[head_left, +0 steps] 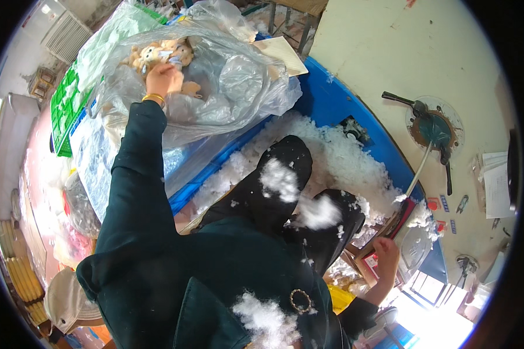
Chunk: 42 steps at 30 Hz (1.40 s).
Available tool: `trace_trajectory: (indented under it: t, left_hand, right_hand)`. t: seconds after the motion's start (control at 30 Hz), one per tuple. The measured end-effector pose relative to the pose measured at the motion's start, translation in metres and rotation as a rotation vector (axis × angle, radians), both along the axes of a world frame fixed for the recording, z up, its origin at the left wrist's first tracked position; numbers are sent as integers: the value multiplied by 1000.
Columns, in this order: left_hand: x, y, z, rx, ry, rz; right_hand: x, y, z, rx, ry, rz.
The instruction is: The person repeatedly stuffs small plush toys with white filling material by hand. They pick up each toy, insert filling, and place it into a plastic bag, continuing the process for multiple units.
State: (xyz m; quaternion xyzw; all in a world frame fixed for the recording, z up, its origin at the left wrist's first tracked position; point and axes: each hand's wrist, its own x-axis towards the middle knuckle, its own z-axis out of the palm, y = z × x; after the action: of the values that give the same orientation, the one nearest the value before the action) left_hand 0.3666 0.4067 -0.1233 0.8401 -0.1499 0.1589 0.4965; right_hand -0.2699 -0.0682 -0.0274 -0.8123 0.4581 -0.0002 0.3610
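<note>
My left hand [164, 80] reaches into a large clear plastic bag [233, 75]. Its fingers are closed on a small tan plush toy [191, 88], whose shape is partly hidden by the hand. More plush toys [160, 52] lie heaped just beyond my fingers, some with pale faces and bits of blue. Low on the right, my right hand [386, 262] hangs beside the table edge with its fingers curled in, and nothing shows in it. White stuffing fluff [279, 180] clings to my dark trousers and jacket.
A blue bin [355, 99] holds loose white stuffing [343, 151] around my knees. On the pale table [413, 46] at right, a round fitting carries a metal nozzle [422, 163] and a black handle [399, 98]. A green crate [64, 110] stands at left. A notebook [282, 55] lies by the bag.
</note>
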Motion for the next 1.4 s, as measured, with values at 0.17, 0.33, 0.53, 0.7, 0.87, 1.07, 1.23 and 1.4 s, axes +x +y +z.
trace_trajectory:
  t: [0.17, 0.33, 0.53, 0.7, 0.87, 1.07, 1.23, 1.4]
  left_hand:
    - [16, -43, 50, -731, 275, -64]
    - [-69, -145, 107, -936, 568, -661]
    - [-228, -265, 101, -972, 1026, -1172]
    - [-300, -297, 101, -903, 1213, -1228]
    - [-308, -302, 74, -694, 1127, -1298]
    - [-355, -323, 93, -669, 1049, -1280]
    - [-356, -335, 90, -587, 992, -1247]
    - [-355, -344, 108, -204, 790, -1436]
  right_hand:
    - [51, 6, 8, -15, -141, 94]
    - [111, 27, 20, 177, -327, 164]
    - [198, 75, 24, 535, -734, 227]
    - [183, 76, 25, 720, -784, 48]
    - [134, 55, 21, 1173, -1056, -146]
    - [137, 75, 6, 82, -923, -225]
    - [111, 59, 11, -273, -716, 122]
    - [102, 41, 21, 204, -933, -143]
